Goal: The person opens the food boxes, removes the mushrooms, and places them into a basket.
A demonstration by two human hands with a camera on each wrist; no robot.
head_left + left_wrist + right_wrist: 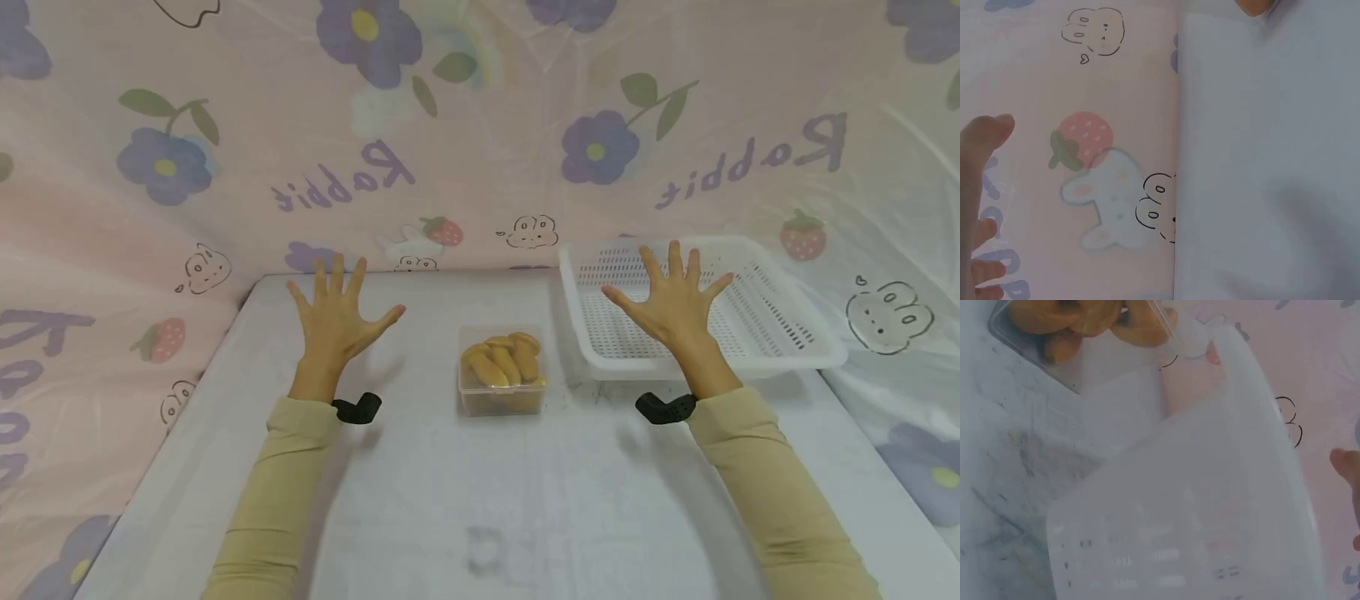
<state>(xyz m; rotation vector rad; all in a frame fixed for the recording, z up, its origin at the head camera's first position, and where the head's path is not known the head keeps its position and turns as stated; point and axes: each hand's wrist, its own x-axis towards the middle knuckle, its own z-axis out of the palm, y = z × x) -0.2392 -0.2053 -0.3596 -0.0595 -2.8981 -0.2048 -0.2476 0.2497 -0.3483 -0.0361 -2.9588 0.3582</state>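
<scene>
Both hands are raised over the white table with fingers spread wide. My left hand point(335, 323) hovers over the left part of the table and holds nothing. On the other side, my right hand point(677, 305) overlaps the white slotted plastic basket point(813, 346) in the head view, also holding nothing. Between the hands stands a clear plastic box point(501, 403) with several brownish-yellow, elongated, rounded pieces point(491, 367) in it. The right wrist view catches part of that box and the basket's side wall point(1179, 506) close up. In the left wrist view the thumb point(985, 134) shows at the left edge.
The white table point(420, 500) ends at the back against a pink printed curtain point(480, 125), which also hangs at both sides. The basket takes up the table's back right corner. A black wrist camera point(358, 408) sits on the left wrist, another black camera point(664, 408) on the right.
</scene>
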